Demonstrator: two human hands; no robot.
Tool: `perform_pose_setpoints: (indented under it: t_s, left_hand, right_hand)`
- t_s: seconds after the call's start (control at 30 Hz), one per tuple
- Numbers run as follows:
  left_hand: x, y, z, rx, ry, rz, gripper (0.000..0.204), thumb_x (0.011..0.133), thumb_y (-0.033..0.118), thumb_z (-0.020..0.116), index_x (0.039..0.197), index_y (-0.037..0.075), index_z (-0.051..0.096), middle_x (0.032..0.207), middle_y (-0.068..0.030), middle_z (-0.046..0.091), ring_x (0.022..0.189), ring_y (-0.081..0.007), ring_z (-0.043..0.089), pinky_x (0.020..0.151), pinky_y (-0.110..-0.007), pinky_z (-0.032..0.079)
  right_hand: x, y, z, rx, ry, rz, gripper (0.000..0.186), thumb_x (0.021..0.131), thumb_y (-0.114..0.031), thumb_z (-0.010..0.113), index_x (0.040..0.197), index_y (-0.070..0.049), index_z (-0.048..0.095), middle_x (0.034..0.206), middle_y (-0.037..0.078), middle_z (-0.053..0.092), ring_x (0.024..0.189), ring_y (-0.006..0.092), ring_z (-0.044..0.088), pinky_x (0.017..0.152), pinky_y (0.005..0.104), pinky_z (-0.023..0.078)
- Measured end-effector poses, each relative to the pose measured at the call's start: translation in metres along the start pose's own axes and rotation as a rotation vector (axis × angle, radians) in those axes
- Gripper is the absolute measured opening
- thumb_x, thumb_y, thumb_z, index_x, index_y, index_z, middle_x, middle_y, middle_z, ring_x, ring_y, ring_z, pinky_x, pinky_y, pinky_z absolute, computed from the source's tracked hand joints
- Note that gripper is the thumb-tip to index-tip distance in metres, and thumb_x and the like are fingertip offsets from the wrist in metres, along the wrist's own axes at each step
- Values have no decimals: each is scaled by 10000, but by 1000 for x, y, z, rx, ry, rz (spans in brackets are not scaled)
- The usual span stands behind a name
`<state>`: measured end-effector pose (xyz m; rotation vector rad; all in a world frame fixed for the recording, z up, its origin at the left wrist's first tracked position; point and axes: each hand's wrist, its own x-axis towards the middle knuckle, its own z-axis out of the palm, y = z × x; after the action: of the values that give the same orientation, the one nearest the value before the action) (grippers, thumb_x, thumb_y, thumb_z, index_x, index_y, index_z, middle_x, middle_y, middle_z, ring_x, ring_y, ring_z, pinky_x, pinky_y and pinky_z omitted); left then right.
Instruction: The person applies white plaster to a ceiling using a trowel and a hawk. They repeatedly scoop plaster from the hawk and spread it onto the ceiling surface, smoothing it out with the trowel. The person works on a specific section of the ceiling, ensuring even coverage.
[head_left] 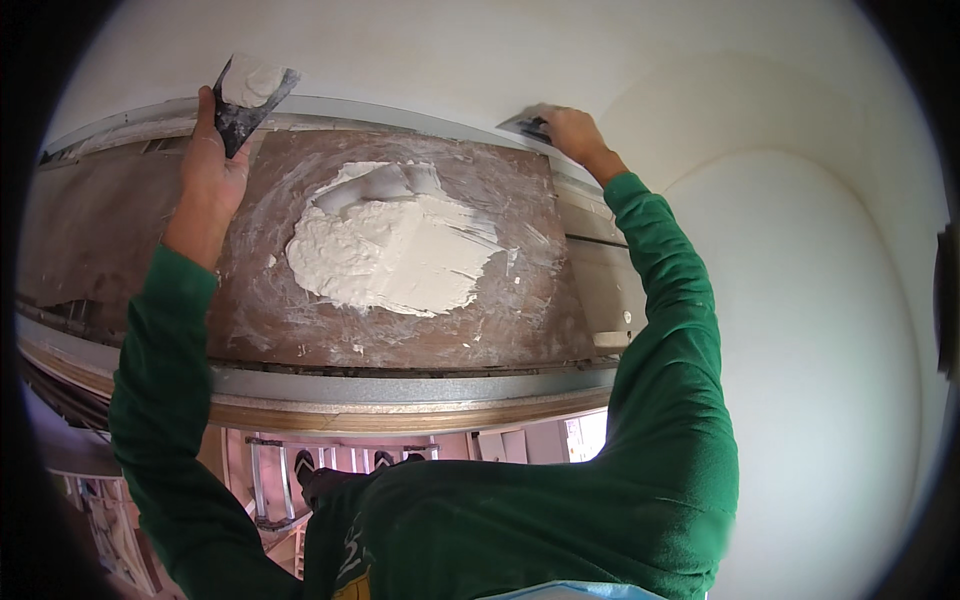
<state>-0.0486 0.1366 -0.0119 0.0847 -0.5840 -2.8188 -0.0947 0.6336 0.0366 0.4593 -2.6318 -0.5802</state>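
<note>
White paste on a brown board, with a flat tool gripped in each of the person's two hands.
The left hand (218,170), at the far left of the board (300,340), is closed around the narrow end of a dark wedge-shaped blade (238,122) that carries a lump of paste (252,80) on its broad end. The right hand (578,138) grips a flat trowel (520,123) near the board's far right corner, close to the pale wall (450,60); whether the trowel touches the wall I cannot tell. Between the hands and nearer, a large heap of white paste (400,250) lies mid-board, lumpy on its left and smeared flatter on its right. A grey metal strip (420,388) runs along the board's near side; a ladder (262,485) shows below it.
</note>
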Motion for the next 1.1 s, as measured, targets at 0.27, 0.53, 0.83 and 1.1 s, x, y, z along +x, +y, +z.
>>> perform_pose_setpoints:
  t_s: [0.27, 0.53, 0.83, 1.1]
  left_hand:
    - [-7, 1, 4, 52, 64, 9, 445, 885, 308, 665, 1196, 14, 544, 1191, -64, 609, 1089, -207, 588, 998, -356, 480]
    - [-14, 1, 8, 20, 42, -26, 451, 867, 325, 687, 1190, 38, 557, 1181, -46, 608, 1088, -176, 576, 991, -312, 474]
    - [-4, -2, 2, 36, 11, -41, 461, 890, 339, 652, 1193, 12, 535, 1183, -80, 603, 1093, -203, 583, 1012, -338, 472]
    - [-12, 8, 10, 19, 34, -21, 439, 913, 360, 617, 1195, 33, 538, 1154, -54, 613, 1073, -197, 584, 1005, -371, 463]
  right_hand:
    - [-11, 6, -6, 151, 98, 43, 239, 851, -185, 576, 1067, -98, 632, 986, 150, 658, 924, 360, 613, 804, 453, 493]
    - [-13, 5, -6, 164, 93, 103, 285, 845, -179, 590, 1124, -130, 621, 1003, 145, 658, 921, 362, 618, 805, 447, 497]
    - [57, -51, -18, 228, 229, 26, 255, 854, -204, 597, 1078, -86, 633, 983, 166, 657, 921, 362, 616, 786, 458, 496]
    - [100, -121, -29, 173, 175, -82, 232, 835, -223, 623, 998, -61, 654, 926, 179, 668, 898, 370, 626, 774, 473, 495]
